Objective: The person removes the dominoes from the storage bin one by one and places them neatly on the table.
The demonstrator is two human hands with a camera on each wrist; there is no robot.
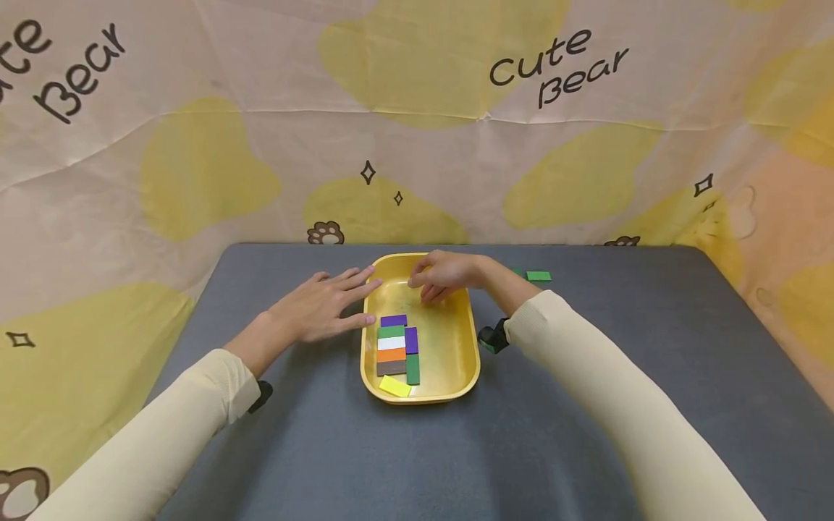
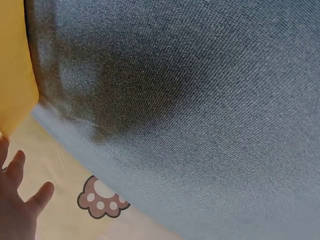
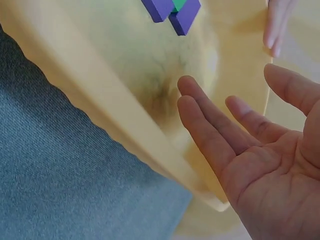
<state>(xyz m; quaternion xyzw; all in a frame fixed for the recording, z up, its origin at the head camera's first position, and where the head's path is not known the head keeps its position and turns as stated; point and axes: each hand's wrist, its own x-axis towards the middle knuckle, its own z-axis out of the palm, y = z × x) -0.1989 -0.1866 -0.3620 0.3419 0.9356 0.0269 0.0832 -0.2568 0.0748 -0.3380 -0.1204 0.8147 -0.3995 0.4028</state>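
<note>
A yellow tray (image 1: 449,362) stands on the table with flat coloured blocks in its left part: purple (image 1: 394,320), green (image 1: 391,332), white (image 1: 391,344), orange (image 1: 391,355), brown (image 1: 391,368) and a tilted yellow one (image 1: 394,386). My left hand (image 1: 326,304) is at the tray's left rim, fingers spread and holding nothing. Over the tray's far end is my right hand (image 1: 446,275); in the right wrist view the right hand (image 3: 260,150) holds nothing, its fingers loosely bent, and purple blocks (image 3: 184,17) lie beyond the fingertips.
Right of the tray, near the table's far edge, lies a green block (image 1: 538,276), with part of another green piece beside the right forearm. The grey table (image 1: 391,463) extends around the tray. A patterned cloth (image 1: 417,145) hangs behind it.
</note>
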